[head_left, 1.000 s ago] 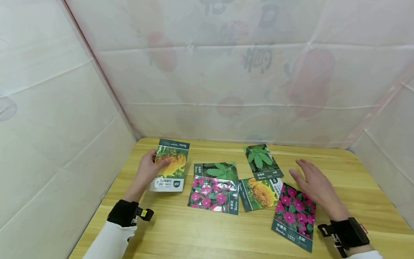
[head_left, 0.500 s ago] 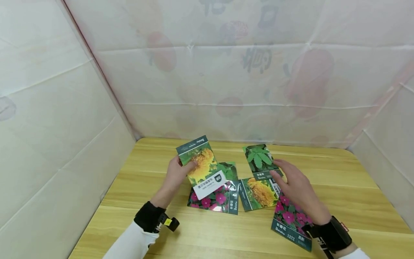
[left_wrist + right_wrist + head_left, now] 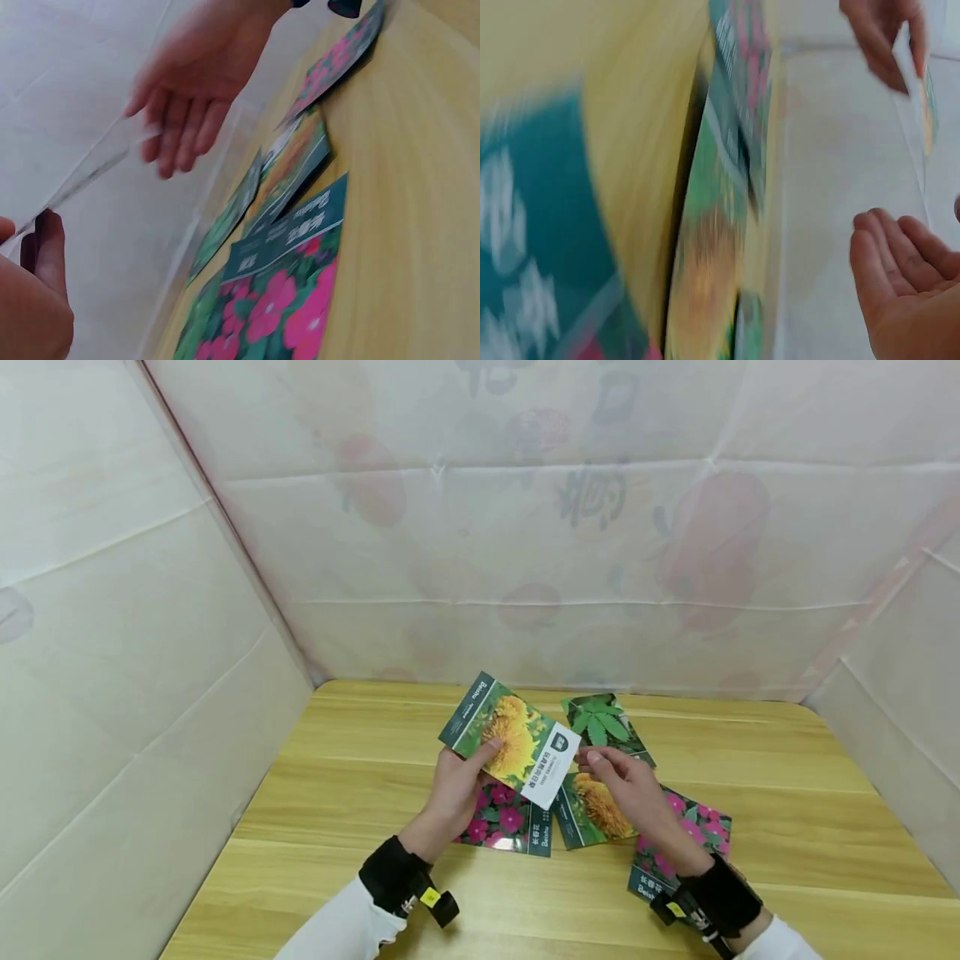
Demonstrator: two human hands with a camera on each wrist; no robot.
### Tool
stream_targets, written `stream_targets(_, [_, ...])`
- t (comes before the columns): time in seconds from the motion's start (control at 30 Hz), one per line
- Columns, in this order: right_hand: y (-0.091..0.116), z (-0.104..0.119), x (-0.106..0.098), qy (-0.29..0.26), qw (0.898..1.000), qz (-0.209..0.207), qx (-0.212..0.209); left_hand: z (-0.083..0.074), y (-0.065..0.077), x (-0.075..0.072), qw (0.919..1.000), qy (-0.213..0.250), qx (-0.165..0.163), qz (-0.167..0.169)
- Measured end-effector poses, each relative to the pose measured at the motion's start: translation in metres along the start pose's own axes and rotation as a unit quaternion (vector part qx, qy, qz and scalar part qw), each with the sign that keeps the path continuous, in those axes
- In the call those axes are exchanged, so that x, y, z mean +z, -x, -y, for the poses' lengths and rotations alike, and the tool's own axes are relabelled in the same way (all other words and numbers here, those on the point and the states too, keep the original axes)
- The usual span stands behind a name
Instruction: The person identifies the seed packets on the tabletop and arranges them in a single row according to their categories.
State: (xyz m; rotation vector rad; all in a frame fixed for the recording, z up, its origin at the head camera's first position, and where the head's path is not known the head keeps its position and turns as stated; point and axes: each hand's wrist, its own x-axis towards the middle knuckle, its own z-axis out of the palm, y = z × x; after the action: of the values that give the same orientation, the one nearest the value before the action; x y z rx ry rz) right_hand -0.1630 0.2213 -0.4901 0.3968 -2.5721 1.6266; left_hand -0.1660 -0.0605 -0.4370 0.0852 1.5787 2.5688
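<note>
In the head view, my left hand (image 3: 453,785) grips a seed packet (image 3: 517,735) with yellow flowers, thumb on its front, tilted above the table. At the packet's white end, my right hand (image 3: 633,789) has its fingertips right by the corner. In the left wrist view the packet (image 3: 82,172) appears edge-on, reaching toward the right hand (image 3: 202,82), whose fingers are fairly straight. Below the held packet lies a pink-flower packet (image 3: 510,821). A second yellow-flower packet (image 3: 600,810) lies under the right hand.
A green-leaf packet (image 3: 597,720) lies at the back, overlapping the second yellow-flower packet. Another pink-flower packet (image 3: 705,822) is partly hidden by the right forearm. The wooden table (image 3: 360,727) meets pale cloth walls (image 3: 465,560) at the back and sides.
My left hand has carried the yellow-flower packet rightward from the table's left side, turning it on the way. My right hand has moved left to meet the packet's white end.
</note>
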Motion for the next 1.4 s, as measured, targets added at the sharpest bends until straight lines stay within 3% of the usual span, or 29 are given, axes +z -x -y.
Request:
stream_targets(0.1, [0.002, 0.038, 0.004, -0.105, 0.993, 0.011, 0.047, 0.003, 0.002, 0.006, 0.9996, 0.029, 0.003, 0.007])
stream_targets(0.2, [0.002, 0.058, 0.009, -0.165, 0.979, 0.014, 0.116, 0.006, 0.003, 0.010, 0.9985, 0.054, 0.004, 0.000])
stream_targets(0.3, [0.000, 0.064, 0.014, -0.208, 0.964, 0.017, 0.167, 0.009, 0.003, 0.013, 0.9973, 0.072, 0.007, -0.008])
stream_targets(0.5, [-0.003, 0.066, 0.019, -0.259, 0.946, 0.000, 0.194, 0.013, 0.006, 0.013, 0.9968, 0.078, 0.005, -0.017])
stream_targets(0.6, [-0.005, 0.066, 0.022, -0.246, 0.948, -0.020, 0.198, 0.014, 0.008, 0.011, 0.9978, 0.061, -0.012, -0.022])
stream_targets(0.77, [-0.007, 0.068, 0.026, -0.217, 0.956, -0.053, 0.192, 0.017, 0.015, 0.006, 0.9992, 0.020, -0.035, 0.003])
stream_targets(0.93, [-0.007, 0.067, 0.022, -0.191, 0.959, -0.080, 0.194, 0.014, 0.014, -0.002, 0.9996, 0.018, -0.001, 0.021])
stream_targets(1.13, [-0.004, 0.059, 0.011, -0.154, 0.970, -0.069, 0.174, -0.002, 0.004, -0.020, 0.9985, 0.026, 0.044, 0.020])
stream_targets(1.23, [-0.004, 0.036, 0.012, -0.123, 0.981, -0.073, 0.132, -0.010, -0.002, -0.030, 0.9986, -0.006, 0.045, 0.025])
stream_targets(1.4, [-0.008, -0.024, 0.018, -0.075, 0.991, -0.076, 0.086, -0.021, -0.009, -0.040, 0.9945, -0.087, 0.025, 0.052])
